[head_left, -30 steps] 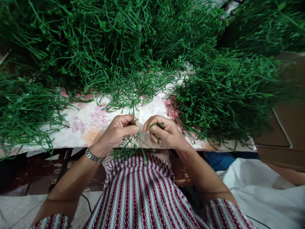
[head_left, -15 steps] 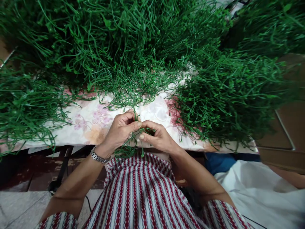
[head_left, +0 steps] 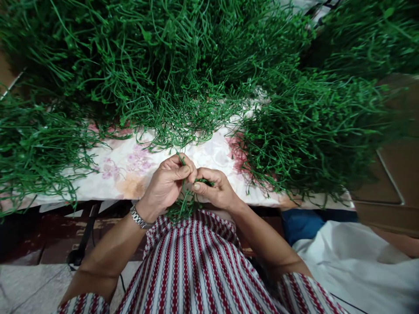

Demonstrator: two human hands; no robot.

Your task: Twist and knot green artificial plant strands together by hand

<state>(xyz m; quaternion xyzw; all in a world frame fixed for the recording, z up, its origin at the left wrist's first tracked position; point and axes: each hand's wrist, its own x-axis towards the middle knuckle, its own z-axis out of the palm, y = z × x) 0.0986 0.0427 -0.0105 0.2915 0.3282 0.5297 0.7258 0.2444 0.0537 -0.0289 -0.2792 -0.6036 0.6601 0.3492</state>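
The sprig (head_left: pixel 181 209) hangs below the left fingers, its stem running up between them and its loose green ends dangling close above the striped garment (head_left: pixel 196 261). The left hand (head_left: pixel 166 183) pinches that stem between thumb and bent forefinger; how firmly, I cannot tell. The right hand (head_left: pixel 218 187) has its thumb and fingers curled around some green bits (head_left: pixel 206 181), and its fingertips now meet the left ones. A second ago the hands were apart; since then the right has come in and the left fingers have tipped over toward it. This suggests both hands are now working together on the one stem. Just beyond the fingers lies the cloth (head_left: pixel 209 152), then the big pile (head_left: pixel 147 56), with smaller heaps off to the left (head_left: pixel 36 148) and right (head_left: pixel 314 131).
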